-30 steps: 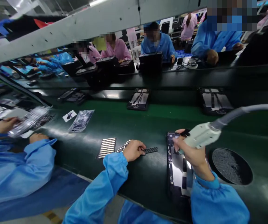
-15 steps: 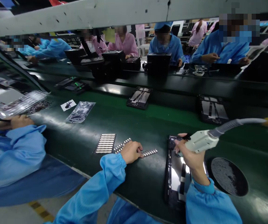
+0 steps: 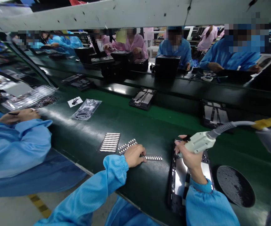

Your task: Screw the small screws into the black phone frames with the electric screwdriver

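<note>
My left hand [image 3: 135,155] is closed in a pinch on the near end of a strip of small silver parts [image 3: 154,157], which lies level on the green bench. Just behind that hand sit more such strips [image 3: 127,145], partly covered by it. To their left is a card with rows of pale bars [image 3: 110,142]. My right hand [image 3: 190,158] grips a pale plastic hand tool [image 3: 199,142] fed by a grey ribbed hose. Its fingers are over the upper end of an opened black tablet-like device [image 3: 179,175]; the tool's tip is hidden by the fingers.
A round black dish [image 3: 235,185] stands right of the device. Farther back lie two more opened devices [image 3: 143,98] [image 3: 215,113], a clear plastic bag [image 3: 86,109] and a white card with black bits [image 3: 75,101]. A co-worker's blue sleeve [image 3: 29,135] is at left.
The strip in my left hand has swung from an upward tilt to level and shifted slightly right. My right hand stays at the device's upper end with the tool. The view has turned slightly.
</note>
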`<state>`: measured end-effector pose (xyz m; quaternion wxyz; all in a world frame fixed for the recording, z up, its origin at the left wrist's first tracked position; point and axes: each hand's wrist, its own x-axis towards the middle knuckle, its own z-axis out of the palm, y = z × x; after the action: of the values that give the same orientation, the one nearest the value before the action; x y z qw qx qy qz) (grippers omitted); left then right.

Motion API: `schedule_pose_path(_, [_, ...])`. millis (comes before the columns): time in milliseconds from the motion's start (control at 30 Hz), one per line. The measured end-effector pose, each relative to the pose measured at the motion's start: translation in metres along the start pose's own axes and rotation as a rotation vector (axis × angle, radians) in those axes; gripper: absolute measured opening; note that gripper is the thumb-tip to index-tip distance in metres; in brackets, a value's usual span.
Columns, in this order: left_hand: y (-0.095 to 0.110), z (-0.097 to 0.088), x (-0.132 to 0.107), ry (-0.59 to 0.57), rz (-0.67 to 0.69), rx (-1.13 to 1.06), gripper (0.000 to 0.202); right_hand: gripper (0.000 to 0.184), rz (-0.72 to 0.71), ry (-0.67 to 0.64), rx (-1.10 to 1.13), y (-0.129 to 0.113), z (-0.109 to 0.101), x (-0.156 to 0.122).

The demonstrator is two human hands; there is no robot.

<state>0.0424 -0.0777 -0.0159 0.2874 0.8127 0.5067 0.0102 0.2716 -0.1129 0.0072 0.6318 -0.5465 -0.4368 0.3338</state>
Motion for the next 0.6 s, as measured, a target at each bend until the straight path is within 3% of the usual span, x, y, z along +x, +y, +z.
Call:
schedule_pose_path(100, [0.0002,0.0020,-0.0007,-0.013,0.027,-0.017,0.013,0.026,-0.002,0.001,0.013,-0.0004,0.0001,-0.0003])
schedule_pose_path(233, [0.0005,0.0050,-0.0014,0.003,-0.006,-0.046,0.028,0.027,-0.004,0.006,0.009,-0.0003,0.0011,-0.0009])
schedule_pose_path(433, [0.0008,0.0076,-0.0014,0.024,0.020,-0.038,0.026,0.023,0.000,-0.075,-0.029,0.0003,0.0029,-0.0049])
schedule_pose_path(600, [0.0027,0.0104,-0.0007,0.004,-0.042,-0.258,0.015,0.022,-0.005,-0.096,-0.054,0.0035,0.0051,-0.0074])
